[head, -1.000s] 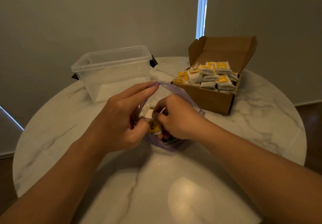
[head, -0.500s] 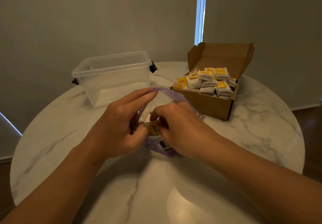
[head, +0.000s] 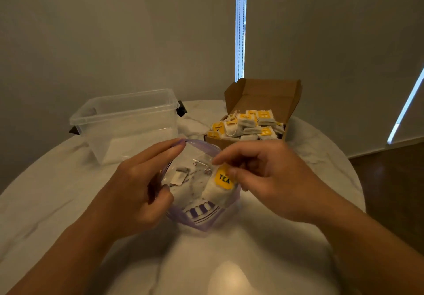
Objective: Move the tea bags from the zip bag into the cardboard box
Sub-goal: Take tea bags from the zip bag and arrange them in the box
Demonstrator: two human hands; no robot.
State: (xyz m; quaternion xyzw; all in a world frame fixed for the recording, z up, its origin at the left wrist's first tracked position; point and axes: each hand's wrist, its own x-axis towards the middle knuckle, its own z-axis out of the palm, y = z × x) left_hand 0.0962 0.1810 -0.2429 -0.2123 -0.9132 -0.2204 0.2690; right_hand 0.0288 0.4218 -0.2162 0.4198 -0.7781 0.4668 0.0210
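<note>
**Tea bag pinched at the zip bag's mouth**

Head view: near centre on the worktop [head: 229,260], the zip bag [head: 202,216] is held open by the left hand [head: 137,189], its rim pinched. A tea bag [head: 218,195] at its mouth is pinched by the right hand [head: 270,180] fingers [head: 229,157]. Far right, the cardboard box [head: 263,92] is heaped with tea bags [head: 247,125]; far left, a clear tub [head: 128,120] is set.

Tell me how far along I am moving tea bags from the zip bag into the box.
Done: the cardboard box is heaped with tea bags. In hand: your right hand pinches one tea bag in the zip bag, which your left hand holds open. Left: boxing it; a small pale piece inside is unclear.
</note>
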